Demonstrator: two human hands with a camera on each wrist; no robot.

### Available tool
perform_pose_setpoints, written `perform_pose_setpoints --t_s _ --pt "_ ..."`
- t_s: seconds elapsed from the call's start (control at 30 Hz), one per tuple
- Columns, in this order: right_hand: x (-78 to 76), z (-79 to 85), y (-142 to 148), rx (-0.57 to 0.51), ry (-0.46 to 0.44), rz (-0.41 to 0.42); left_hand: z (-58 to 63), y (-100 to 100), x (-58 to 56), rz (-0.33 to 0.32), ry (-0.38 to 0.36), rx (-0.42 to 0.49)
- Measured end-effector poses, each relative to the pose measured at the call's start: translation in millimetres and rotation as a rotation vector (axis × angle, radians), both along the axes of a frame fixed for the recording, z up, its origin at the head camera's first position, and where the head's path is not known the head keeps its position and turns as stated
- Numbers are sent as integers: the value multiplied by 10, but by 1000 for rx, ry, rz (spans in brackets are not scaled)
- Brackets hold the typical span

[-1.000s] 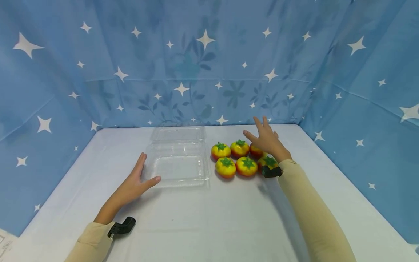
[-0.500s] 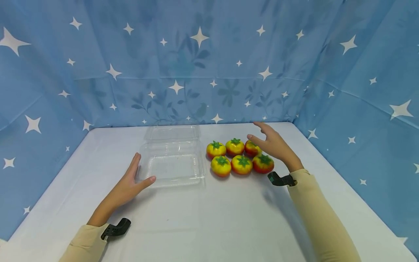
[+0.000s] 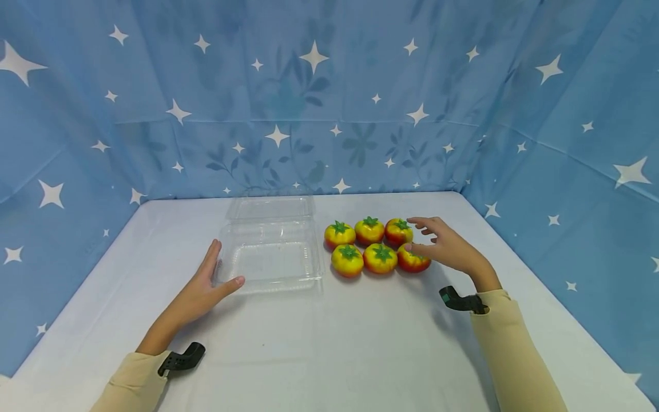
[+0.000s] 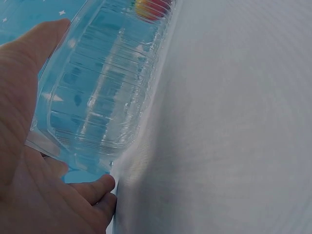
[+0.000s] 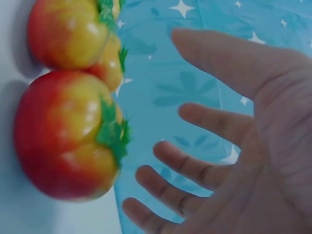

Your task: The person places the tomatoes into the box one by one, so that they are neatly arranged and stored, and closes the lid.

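Observation:
My left hand [image 3: 198,297] is at the near left corner of a clear plastic clamshell box [image 3: 268,260], thumb and fingers spread around that corner. The box's lid [image 3: 270,209] lies folded back behind it. Several red-and-yellow toy tomatoes with green leafy tops stand in two rows right of the box. My right hand [image 3: 450,246] hovers at the right end of these rows, fingers slightly bent and apart, holding nothing. Its thumb overlaps the near right tomato [image 3: 413,262] in the head view. In the right wrist view a gap shows between the fingertips and the closest tomato [image 5: 68,136].
A white cloth covers the table [image 3: 288,349]. Blue curtains [image 3: 288,97] with white stars hang along its back and both sides. Black straps with camera mounts [image 3: 463,300] sit on both wrists.
The head view has shifted slightly. My right hand has drawn back and lowered from above the far right tomato to the right end of the rows. My left hand stays by the box.

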State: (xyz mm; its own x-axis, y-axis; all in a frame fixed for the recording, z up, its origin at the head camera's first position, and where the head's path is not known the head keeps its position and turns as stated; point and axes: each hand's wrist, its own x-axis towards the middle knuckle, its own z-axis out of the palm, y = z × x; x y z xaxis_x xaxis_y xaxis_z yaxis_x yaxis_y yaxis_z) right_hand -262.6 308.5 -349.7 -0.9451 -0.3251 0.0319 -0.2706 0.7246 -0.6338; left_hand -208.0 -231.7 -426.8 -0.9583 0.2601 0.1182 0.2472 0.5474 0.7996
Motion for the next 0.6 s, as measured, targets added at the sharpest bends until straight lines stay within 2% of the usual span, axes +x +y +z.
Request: perform_pose_setpoints --t_s 0.13,0.37,0.6 --pt "-2 -105 39 24 -54 9 -3 -2 6 3 -2 -9" --pt "14 -198 51 65 -112 11 7 16 10 7 -8 3" --pt "-23 -233 54 78 -118 25 24 23 13 14 -9 3"
